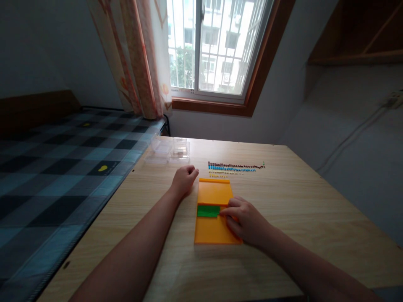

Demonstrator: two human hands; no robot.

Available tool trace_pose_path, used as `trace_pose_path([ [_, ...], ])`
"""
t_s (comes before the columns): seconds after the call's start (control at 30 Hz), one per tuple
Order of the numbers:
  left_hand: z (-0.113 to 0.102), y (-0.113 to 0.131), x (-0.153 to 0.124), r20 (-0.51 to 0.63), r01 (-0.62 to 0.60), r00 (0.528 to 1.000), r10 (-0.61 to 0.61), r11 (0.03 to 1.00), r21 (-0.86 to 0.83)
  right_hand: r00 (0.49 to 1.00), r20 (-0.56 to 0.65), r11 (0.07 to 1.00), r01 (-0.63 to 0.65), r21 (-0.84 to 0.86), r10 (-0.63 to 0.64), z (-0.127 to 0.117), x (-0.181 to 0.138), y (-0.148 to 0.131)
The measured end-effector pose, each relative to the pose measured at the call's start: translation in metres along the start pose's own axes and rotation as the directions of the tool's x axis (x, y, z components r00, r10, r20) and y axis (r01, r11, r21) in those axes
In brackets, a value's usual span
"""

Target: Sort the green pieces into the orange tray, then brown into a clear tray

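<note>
A flat orange plastic tray [214, 192] lies on the table, with a raised ridge across its middle. Below that ridge a block of thin green strips [208, 211] sits against the left side, its right end uneven. My right hand [244, 219] rests over the tray's right edge. Its forefinger touches the right end of the green strips, and the thumb is apart, lower down. Just beyond the tray's upper left corner, my left hand [184, 181] lies curled on the table; whatever its fingers may hold is hidden.
Rows of tiny brown, blue and yellow pieces [231, 167] lie behind the tray on the wooden table [292, 209]. Clear plastic boxes [179, 151] stand at the back left. A bed with a checked cover [63, 167] adjoins the table's left edge.
</note>
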State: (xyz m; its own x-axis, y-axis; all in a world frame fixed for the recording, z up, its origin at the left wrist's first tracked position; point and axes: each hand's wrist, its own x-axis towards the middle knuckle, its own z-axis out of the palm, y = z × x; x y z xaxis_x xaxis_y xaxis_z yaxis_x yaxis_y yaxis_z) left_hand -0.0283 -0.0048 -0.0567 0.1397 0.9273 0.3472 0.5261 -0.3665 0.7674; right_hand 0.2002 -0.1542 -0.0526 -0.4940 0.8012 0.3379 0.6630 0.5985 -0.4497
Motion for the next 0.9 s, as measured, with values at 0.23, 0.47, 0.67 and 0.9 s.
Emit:
trace_pose_path([
  [0.23,0.001,-0.002,0.0,-0.005,-0.008,1.0,0.008,1.0,0.001,1.0,0.003,1.0,0.001,-0.003,-0.001,-0.001,0.0,0.0],
  [0.47,-0.001,-0.003,0.002,0.004,-0.002,1.0,0.002,1.0,0.023,0.997,-0.071,0.999,0.038,0.001,-0.038,0.0,0.002,-0.003],
  [0.67,-0.004,-0.004,0.005,-0.004,-0.007,1.0,0.007,0.999,0.044,0.881,-0.464,0.993,0.045,-0.109,-0.091,-0.027,0.007,0.025],
  [0.9,-0.009,-0.004,0.007,0.008,0.005,1.0,-0.006,0.998,0.06,0.608,-0.759,0.917,-0.396,-0.034,0.235,-0.065,-0.006,0.153],
])
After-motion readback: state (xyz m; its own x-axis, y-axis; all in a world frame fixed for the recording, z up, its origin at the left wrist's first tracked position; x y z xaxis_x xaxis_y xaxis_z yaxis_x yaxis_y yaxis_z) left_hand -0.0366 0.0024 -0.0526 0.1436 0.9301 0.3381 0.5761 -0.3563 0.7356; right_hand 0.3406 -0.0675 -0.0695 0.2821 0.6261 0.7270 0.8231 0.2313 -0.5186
